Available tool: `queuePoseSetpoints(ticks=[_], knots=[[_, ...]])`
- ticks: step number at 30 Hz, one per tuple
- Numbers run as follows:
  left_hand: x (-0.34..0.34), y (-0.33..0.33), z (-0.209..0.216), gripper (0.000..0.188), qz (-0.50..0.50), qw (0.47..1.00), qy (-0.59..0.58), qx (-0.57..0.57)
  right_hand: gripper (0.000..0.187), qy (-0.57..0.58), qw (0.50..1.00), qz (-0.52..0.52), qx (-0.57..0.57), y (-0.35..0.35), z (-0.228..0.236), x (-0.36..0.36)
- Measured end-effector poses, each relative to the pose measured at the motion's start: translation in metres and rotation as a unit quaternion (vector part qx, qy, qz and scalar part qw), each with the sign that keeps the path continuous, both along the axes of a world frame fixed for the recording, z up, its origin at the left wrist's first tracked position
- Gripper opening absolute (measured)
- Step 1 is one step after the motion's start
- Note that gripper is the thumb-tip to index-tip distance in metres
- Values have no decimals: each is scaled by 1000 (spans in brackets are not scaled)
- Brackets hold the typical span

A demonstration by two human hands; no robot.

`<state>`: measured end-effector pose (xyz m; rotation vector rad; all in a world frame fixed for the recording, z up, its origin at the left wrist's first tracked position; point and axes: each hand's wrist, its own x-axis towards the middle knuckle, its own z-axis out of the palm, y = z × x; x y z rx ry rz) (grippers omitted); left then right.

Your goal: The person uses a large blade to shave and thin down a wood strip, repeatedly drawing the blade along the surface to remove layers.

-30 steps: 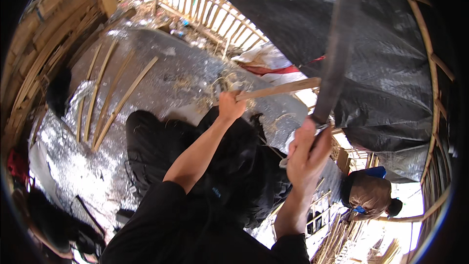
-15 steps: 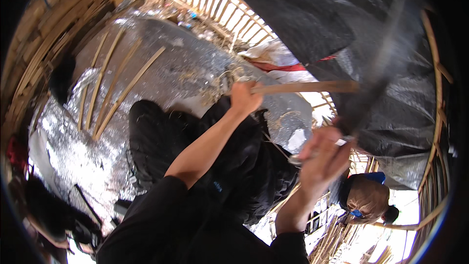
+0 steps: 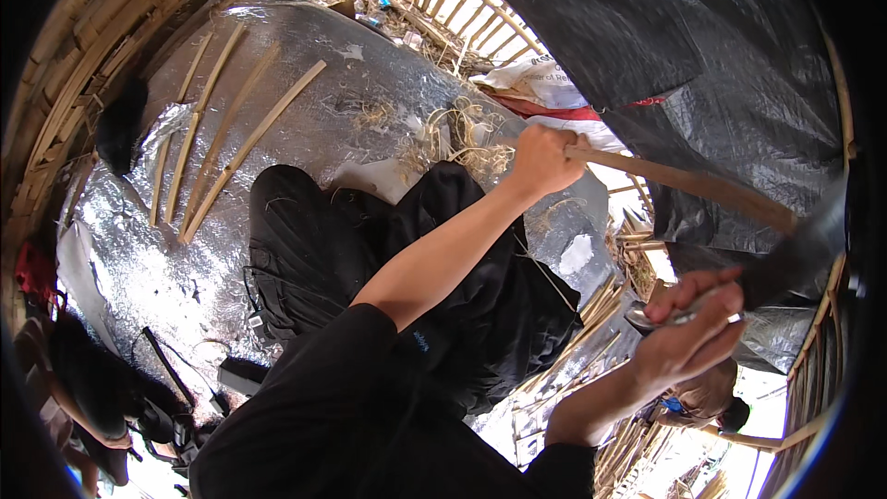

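Note:
My left hand (image 3: 545, 162) is closed around a flat bamboo strip (image 3: 688, 183), which juts out to the right and slopes down a little. In my right hand (image 3: 688, 331) is the handle of a large knife (image 3: 796, 257). Its dark blade, smeared by motion, points up and right, close to the strip's far end; whether they touch I cannot tell. Curled bamboo shavings (image 3: 462, 134) lie just left of my left hand. Several split bamboo strips (image 3: 259, 137) rest side by side farther left.
A silvery sheet (image 3: 379, 74) covers the ground. Black plastic sheeting (image 3: 721, 65) hangs at the right, near the blade. Bamboo walling (image 3: 83, 46) stands left; a white sack (image 3: 540, 83) lies ahead. Bamboo sticks (image 3: 628, 448) lie at lower right, and a black device (image 3: 242, 374) at lower left.
Both hands have moved to the right, with the bamboo strip and the knife in them. The strip now slopes down toward its far end, and the blade has swung lower and to the right.

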<state>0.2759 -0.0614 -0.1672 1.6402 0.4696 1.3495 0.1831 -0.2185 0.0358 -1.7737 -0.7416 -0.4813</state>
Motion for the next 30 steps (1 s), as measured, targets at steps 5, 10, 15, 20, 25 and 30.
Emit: queuePoseSetpoints(ticks=[5, 10, 15, 20, 25, 30], knots=[[20, 34, -50, 28, 49, 984, 2, 170, 44, 44, 997, -7, -58, 5, -29, 13], [25, 37, -111, 12, 64, 995, 63, 53, 38, 135, 969, -14, -204, 17, -82, 43], [20, 27, -46, 12, 47, 997, 61, 19, 38, 156, 986, 4, -57, 27, -42, 39], [-11, 17, -93, 7, 35, 990, 129, 32, 33, 123, 977, 28, -169, 30, -74, 40], [-24, 28, -112, 14, -81, 972, 193, -110, 27, 109, 964, 48, -239, 42, -72, 45], [-58, 55, -117, 45, -99, 984, 147, -2, 31, 41, 955, 78, -285, 57, -51, 38]])
